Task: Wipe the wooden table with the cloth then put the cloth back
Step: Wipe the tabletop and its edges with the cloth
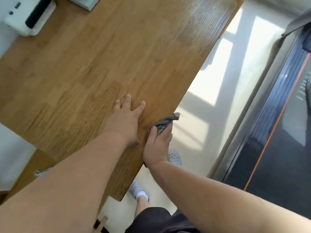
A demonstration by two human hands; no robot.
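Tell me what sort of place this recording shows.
Probably a home room: a wooden table, sunlit pale floor and what looks like a treadmill. The right hand holds a cloth.

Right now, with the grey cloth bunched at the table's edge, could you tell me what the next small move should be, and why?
Probably sweep the right hand and its bunched grey cloth inward across the wooden table. The cloth sits at the near edge, partly hanging over it, and most of the top lies beyond. The left hand rests flat beside it, so it may need to lift clear.
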